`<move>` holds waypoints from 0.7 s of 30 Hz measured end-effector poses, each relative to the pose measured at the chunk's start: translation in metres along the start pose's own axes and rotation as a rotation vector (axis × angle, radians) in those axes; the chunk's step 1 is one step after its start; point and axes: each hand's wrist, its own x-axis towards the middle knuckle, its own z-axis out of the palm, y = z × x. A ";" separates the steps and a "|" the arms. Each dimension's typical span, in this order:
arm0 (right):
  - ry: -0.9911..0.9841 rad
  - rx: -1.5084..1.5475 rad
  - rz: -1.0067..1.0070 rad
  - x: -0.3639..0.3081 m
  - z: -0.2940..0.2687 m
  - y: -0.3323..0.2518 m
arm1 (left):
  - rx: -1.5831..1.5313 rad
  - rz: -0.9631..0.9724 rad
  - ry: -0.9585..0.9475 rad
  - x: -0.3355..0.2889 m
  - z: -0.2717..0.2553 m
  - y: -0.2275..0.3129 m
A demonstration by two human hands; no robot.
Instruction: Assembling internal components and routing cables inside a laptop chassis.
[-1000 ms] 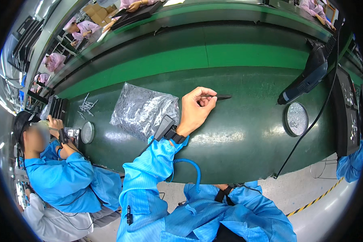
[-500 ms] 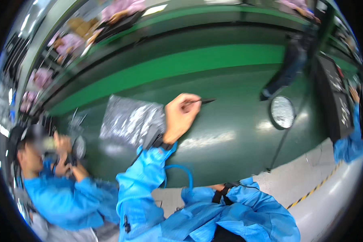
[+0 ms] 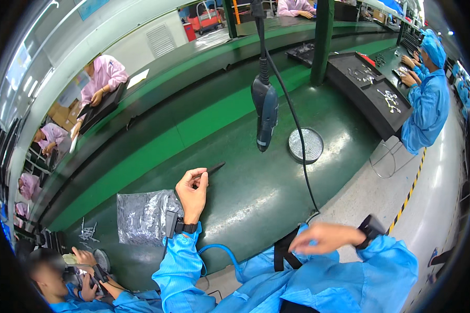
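My left hand (image 3: pixel 192 193) is closed, pinching a slim, dark, flat-looking piece (image 3: pixel 215 168) between thumb and fingers above the green table; its exact kind cannot be made out. Just left of that wrist lies a clear plastic bag (image 3: pixel 143 216) with dark contents. My right hand (image 3: pixel 321 238) is over my lap, near the table's front edge, slightly blurred, with its fingers stretched to the left and nothing visible in them. A dark electric screwdriver (image 3: pixel 265 112) hangs over the table from above. Beside it stands a round, shallow dish (image 3: pixel 306 145) with a textured, light inside.
A black cable (image 3: pixel 297 120) runs down across the table to its front edge. Black trays (image 3: pixel 368 112) with small white parts stand at the right, near a co-worker in blue (image 3: pixel 428 99). Another co-worker (image 3: pixel 52 281) sits close at my left. A green post (image 3: pixel 322 41) rises behind.
The view has swung right, bringing the hanging screwdriver and right-hand trays more fully into sight. My right hand has come up into view. My left hand still holds the dark piece.
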 end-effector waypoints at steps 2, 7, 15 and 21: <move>0.336 -0.130 -0.001 -0.008 -0.036 -0.030 | -0.005 0.016 -0.020 0.002 -0.001 0.001; 1.017 -0.331 -0.322 0.022 -0.093 -0.028 | -0.032 -0.027 -0.067 0.004 -0.002 -0.001; 0.799 -0.636 -0.240 0.102 -0.166 0.021 | -0.164 -0.082 -0.188 -0.004 0.002 0.027; 0.502 -0.586 -0.301 0.151 -0.148 0.022 | -0.287 -0.119 -0.244 -0.004 0.015 0.041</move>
